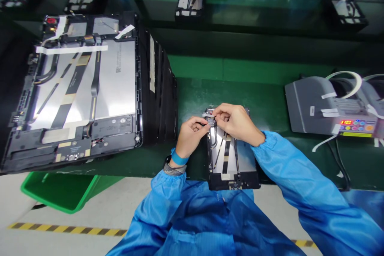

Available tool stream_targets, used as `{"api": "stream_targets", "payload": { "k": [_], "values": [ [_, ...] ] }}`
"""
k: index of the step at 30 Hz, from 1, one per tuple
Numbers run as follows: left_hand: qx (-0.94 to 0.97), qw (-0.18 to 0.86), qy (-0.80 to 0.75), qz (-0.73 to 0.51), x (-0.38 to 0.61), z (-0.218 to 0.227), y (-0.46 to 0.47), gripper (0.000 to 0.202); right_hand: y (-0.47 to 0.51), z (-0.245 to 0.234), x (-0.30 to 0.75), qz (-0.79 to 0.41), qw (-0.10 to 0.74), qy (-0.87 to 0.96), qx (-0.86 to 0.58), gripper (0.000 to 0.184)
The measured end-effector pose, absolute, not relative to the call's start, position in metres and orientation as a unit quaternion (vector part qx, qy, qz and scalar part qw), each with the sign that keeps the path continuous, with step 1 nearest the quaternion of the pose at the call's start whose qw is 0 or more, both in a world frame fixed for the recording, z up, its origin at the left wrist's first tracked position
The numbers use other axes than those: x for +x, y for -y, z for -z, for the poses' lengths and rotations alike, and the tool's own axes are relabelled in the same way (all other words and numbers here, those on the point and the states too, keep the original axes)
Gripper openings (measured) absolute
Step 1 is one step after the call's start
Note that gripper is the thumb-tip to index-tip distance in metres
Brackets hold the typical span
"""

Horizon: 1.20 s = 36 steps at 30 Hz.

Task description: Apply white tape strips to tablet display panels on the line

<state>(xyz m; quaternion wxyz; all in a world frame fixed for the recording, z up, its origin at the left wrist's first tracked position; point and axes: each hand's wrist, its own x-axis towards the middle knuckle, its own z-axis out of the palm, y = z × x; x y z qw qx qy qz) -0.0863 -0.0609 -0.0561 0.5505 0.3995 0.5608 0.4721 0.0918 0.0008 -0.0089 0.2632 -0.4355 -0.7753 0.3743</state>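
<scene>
An opened tablet (pixel 246 158) lies on the green bench in front of me, its silver inner plate and dark ribbon cables exposed. Both hands meet over its upper left corner. My right hand (pixel 237 123) pinches the end of a small whitish strip of tape (pixel 208 115) there. Just below, my left hand (pixel 189 135) is closed, thumb against fingertips, touching the same corner; anything it holds is too small to make out. My fingers partly cover the tablet's top edge.
At left rises a tall stack of similar opened tablets (pixel 120 84), white tape on the top one. A grey tape dispenser (pixel 315 104) stands at right. A green bin (pixel 61 192) sits below the bench. More tablets (pixel 189 5) and other people's hands are beyond.
</scene>
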Motion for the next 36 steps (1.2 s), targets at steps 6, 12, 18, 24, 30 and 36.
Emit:
{"api": "stream_targets", "payload": {
  "k": [6, 12, 18, 24, 30, 36],
  "values": [
    [0.367, 0.578, -0.566, -0.459, -0.087, 0.057, 0.059, 0.024, 0.0, 0.008, 0.091, -0.385, 0.261, 0.772, -0.433, 0.026],
    [0.349, 0.614, -0.543, -0.454, -0.089, 0.062, 0.052, 0.029, -0.007, 0.011, 0.089, -0.403, 0.261, 0.767, -0.425, 0.029],
    [0.34, 0.633, -0.526, -0.455, -0.094, 0.061, 0.051, 0.033, -0.009, 0.006, 0.093, -0.463, 0.241, 0.754, -0.399, 0.028],
    [0.347, 0.619, -0.536, -0.457, -0.09, 0.059, 0.054, 0.03, -0.011, 0.0, 0.096, -0.456, 0.2, 0.77, -0.399, 0.024],
    [0.355, 0.607, -0.544, -0.457, -0.088, 0.056, 0.056, 0.03, -0.014, 0.001, 0.093, -0.414, 0.156, 0.803, -0.4, 0.025],
    [0.363, 0.604, -0.544, -0.454, -0.088, 0.055, 0.054, 0.031, -0.013, 0.005, 0.093, -0.378, 0.147, 0.822, -0.401, 0.03]
  ]
}}
